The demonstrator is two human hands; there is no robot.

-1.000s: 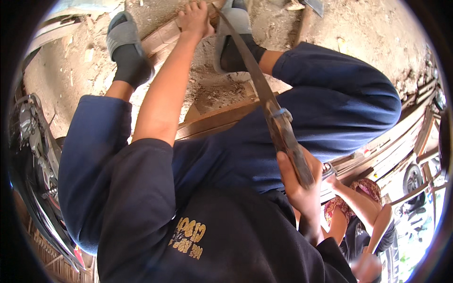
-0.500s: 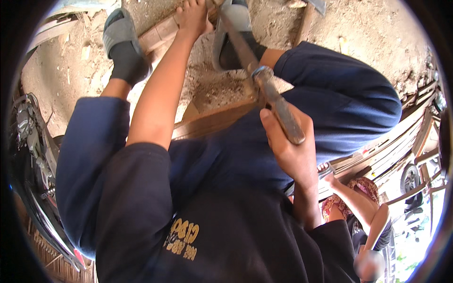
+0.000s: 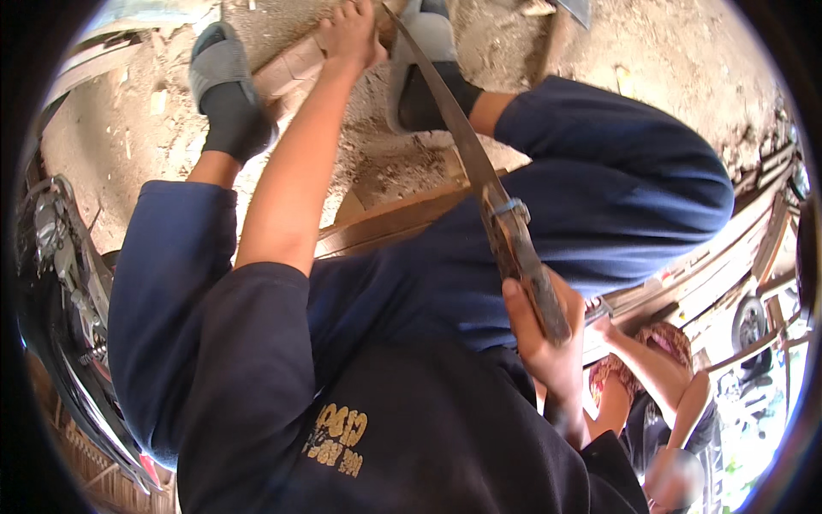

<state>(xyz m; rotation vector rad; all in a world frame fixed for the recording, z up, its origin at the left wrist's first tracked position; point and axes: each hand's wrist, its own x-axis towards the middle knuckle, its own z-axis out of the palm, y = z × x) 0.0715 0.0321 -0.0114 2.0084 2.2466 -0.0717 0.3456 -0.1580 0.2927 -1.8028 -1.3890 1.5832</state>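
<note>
My right hand (image 3: 548,334) is wrapped round the wooden handle of a handsaw (image 3: 462,137). The handle has a pale bluish band where the long, narrow dark blade begins. Its teeth cannot be made out. The blade slants away to the upper left, and its tip ends just right of my left hand (image 3: 349,38). With bent fingers, my left hand holds down a wooden board (image 3: 295,64) on the ground between my feet. Grey sandals (image 3: 218,68) and black socks cover my feet, and my right foot is close to the blade.
Another wooden plank (image 3: 394,218) lies below my legs. A metal blade (image 3: 575,10) shows at the top right on the dirt floor. Motorcycle parts (image 3: 64,240) stand at the left. At the lower right another person (image 3: 659,377) sits, near a wheel (image 3: 749,325) and stacked wood.
My right hand has drawn the handsaw back toward my body, down and to the right, exposing more of the blade. My left hand stays on the board.
</note>
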